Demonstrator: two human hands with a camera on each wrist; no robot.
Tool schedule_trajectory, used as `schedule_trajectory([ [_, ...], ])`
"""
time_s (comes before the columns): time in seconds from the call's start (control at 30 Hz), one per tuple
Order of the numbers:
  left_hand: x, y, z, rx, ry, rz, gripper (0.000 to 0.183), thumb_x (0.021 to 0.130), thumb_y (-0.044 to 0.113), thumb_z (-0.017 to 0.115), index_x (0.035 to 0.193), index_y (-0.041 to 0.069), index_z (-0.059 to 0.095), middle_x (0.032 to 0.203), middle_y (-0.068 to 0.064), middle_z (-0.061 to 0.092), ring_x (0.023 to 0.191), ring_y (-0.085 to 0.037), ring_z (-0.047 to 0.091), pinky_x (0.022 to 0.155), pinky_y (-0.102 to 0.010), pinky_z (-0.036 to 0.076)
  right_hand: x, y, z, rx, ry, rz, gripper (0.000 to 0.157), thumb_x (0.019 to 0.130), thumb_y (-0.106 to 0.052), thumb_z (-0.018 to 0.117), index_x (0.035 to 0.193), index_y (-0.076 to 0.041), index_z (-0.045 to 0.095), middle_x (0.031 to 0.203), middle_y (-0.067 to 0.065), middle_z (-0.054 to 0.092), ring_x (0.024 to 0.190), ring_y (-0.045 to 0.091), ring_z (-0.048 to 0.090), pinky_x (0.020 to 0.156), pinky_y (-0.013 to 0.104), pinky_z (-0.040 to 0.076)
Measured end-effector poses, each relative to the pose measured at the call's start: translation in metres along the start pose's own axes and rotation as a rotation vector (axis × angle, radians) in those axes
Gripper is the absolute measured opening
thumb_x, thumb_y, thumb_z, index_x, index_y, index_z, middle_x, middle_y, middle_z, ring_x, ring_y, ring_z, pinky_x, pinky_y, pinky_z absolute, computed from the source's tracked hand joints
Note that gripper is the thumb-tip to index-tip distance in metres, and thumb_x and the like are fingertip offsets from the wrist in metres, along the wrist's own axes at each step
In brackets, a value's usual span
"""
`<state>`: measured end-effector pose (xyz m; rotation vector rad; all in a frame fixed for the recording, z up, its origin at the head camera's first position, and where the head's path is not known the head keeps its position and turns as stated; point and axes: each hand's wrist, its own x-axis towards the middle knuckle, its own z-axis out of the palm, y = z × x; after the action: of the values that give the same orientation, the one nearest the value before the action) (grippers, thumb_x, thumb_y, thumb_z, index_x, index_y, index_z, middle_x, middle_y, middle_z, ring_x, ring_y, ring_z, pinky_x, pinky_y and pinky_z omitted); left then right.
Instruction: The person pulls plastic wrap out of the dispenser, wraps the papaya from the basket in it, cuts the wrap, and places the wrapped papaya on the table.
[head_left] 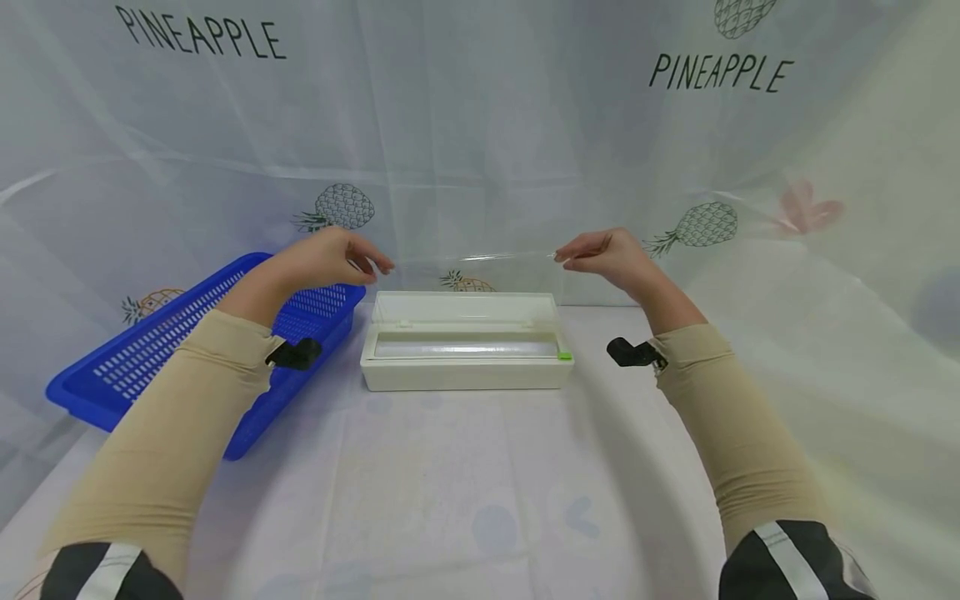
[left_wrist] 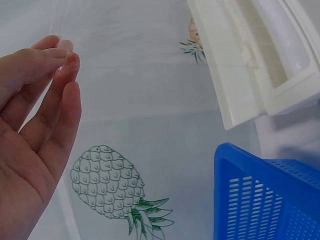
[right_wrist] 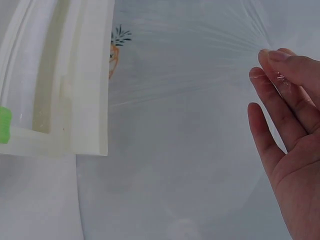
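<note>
A thin clear sheet of plastic wrap point(right_wrist: 215, 65) stretches between my two hands, above and behind a white wrap dispenser box point(head_left: 465, 375). My left hand point(head_left: 333, 254) pinches one corner between thumb and fingertips, near the box's back left. At the opposite corner, my right hand point(head_left: 611, 254) pinches the wrap too, its creases fanning out from the fingertips in the right wrist view. The dispenser's lid point(head_left: 465, 308) stands raised at the back, showing the roll of wrap point(head_left: 465, 347) inside. A green slider point(head_left: 565, 356) sits at the right end of its front edge.
A blue plastic basket point(head_left: 165, 337) with slotted walls stands left of the box, partly under my left forearm. White cloth point(head_left: 450, 467) covers the table, and a pineapple-print curtain point(head_left: 480, 125) hangs close behind the box.
</note>
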<state>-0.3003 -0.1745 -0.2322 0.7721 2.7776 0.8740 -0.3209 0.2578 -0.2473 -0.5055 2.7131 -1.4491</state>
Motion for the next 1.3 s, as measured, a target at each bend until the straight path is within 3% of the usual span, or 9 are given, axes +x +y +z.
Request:
schedule_trajectory([
  [0.37,-0.004,0.007,-0.004,-0.027,0.079,0.004,0.024,0.090,0.008,0.070,0.113,0.013,0.074,0.112,-0.008,0.069,0.092,-0.022,0.066,0.081,-0.042,0.054,-0.002,-0.012,-0.007,0.007,0.025,0.009,0.024,0.091,-0.010,0.070,0.114,-0.005,0.072,0.113,0.001,0.069,0.103,0.016,0.064,0.098,0.037,0.047],
  [0.7,-0.012,0.018,-0.011,-0.095,0.211,-0.050,0.017,0.091,0.010,0.069,0.107,0.009,0.076,0.103,-0.011,0.072,0.096,-0.026,0.066,0.085,-0.044,0.051,-0.005,-0.021,-0.013,0.034,0.035,-0.022,0.026,0.089,-0.011,0.072,0.114,-0.004,0.072,0.113,0.002,0.069,0.105,0.017,0.061,0.094,0.032,0.049],
  [0.87,-0.012,0.021,-0.014,-0.046,0.206,-0.038,0.022,0.096,0.006,0.060,0.112,0.010,0.074,0.107,-0.014,0.070,0.087,-0.025,0.061,0.060,-0.032,0.042,-0.003,-0.025,-0.014,0.063,0.047,-0.072,0.023,0.089,-0.005,0.071,0.111,-0.001,0.072,0.107,0.003,0.070,0.102,0.019,0.064,0.088,0.026,0.052],
  [0.97,-0.011,0.022,-0.016,-0.019,0.185,-0.028,0.030,0.097,0.000,0.052,0.116,0.010,0.073,0.113,-0.014,0.068,0.088,-0.025,0.059,0.054,-0.031,0.034,-0.002,-0.026,-0.015,0.078,0.054,-0.103,0.021,0.088,-0.003,0.071,0.109,0.000,0.073,0.104,0.004,0.071,0.099,0.020,0.066,0.088,0.027,0.053],
  [1.03,-0.010,0.024,-0.017,-0.016,0.167,-0.015,0.034,0.098,-0.002,0.047,0.119,0.010,0.071,0.117,-0.014,0.067,0.094,-0.025,0.059,0.055,-0.032,0.033,-0.001,-0.027,-0.016,0.081,0.061,-0.119,0.020,0.088,-0.002,0.071,0.108,0.001,0.073,0.104,0.005,0.071,0.098,0.019,0.066,0.089,0.029,0.052],
  [1.1,-0.009,0.025,-0.018,-0.030,0.159,-0.012,0.033,0.099,0.000,0.047,0.121,0.010,0.070,0.120,-0.013,0.065,0.104,-0.026,0.058,0.062,-0.032,0.039,-0.001,-0.028,-0.017,0.093,0.066,-0.128,0.020,0.088,-0.002,0.071,0.108,0.002,0.072,0.103,0.006,0.071,0.097,0.019,0.067,0.090,0.031,0.052],
  [1.2,-0.009,0.028,-0.019,-0.066,0.157,-0.009,0.029,0.100,0.005,0.051,0.122,0.010,0.069,0.123,-0.012,0.064,0.116,-0.028,0.055,0.082,-0.040,0.048,-0.002,-0.030,-0.018,0.117,0.083,-0.126,0.020,0.088,-0.002,0.071,0.107,0.003,0.072,0.102,0.006,0.071,0.096,0.018,0.067,0.091,0.033,0.052],
  [1.3,-0.009,0.030,-0.018,-0.077,0.160,-0.013,0.027,0.098,0.010,0.058,0.123,0.011,0.069,0.126,-0.011,0.063,0.124,-0.030,0.050,0.099,-0.050,0.043,-0.003,-0.032,-0.018,0.150,0.117,-0.108,0.019,0.087,-0.002,0.072,0.106,0.003,0.073,0.100,0.005,0.071,0.095,0.017,0.067,0.089,0.030,0.053],
])
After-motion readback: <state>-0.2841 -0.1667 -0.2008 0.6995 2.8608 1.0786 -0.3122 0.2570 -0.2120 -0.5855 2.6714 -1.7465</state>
